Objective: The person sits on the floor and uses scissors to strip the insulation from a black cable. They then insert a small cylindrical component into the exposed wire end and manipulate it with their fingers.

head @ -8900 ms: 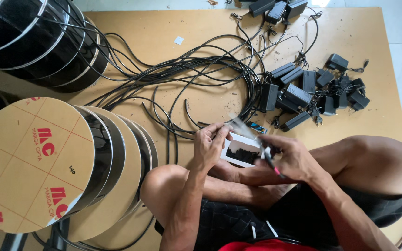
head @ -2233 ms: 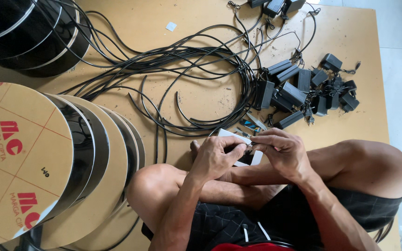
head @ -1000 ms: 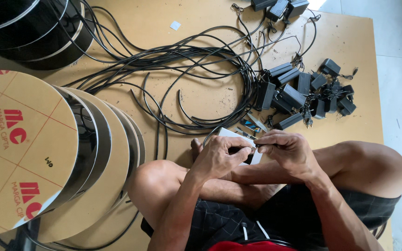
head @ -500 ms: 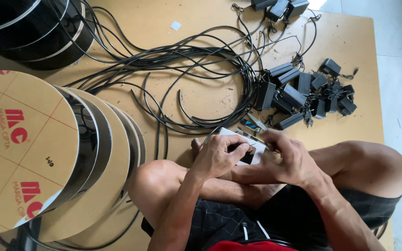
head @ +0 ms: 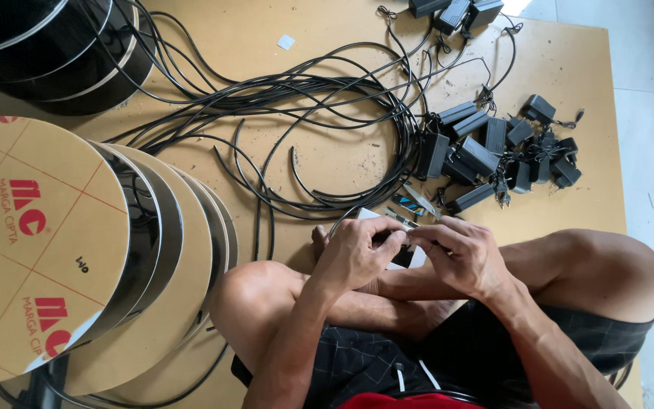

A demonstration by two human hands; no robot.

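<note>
I sit cross-legged on a brown board (head: 327, 151). My left hand (head: 356, 254) and my right hand (head: 459, 254) meet over my shins, both closed around a small white box-like device (head: 406, 257) that is mostly hidden by the fingers. A black cable end (head: 338, 223) curves up to the device beside my left hand. Just beyond the hands lie small tools with a blue-striped part (head: 410, 203).
A tangle of black cables (head: 297, 106) spreads over the board. A heap of black power adapters (head: 493, 148) lies right of it, more at the top (head: 456, 11). Large cardboard cable reels (head: 77, 250) stand at left, black reels (head: 54, 53) above them.
The hands stay together on the white device, with only small finger shifts over the last second. Earlier the device was held more in the open, between spread hands.
</note>
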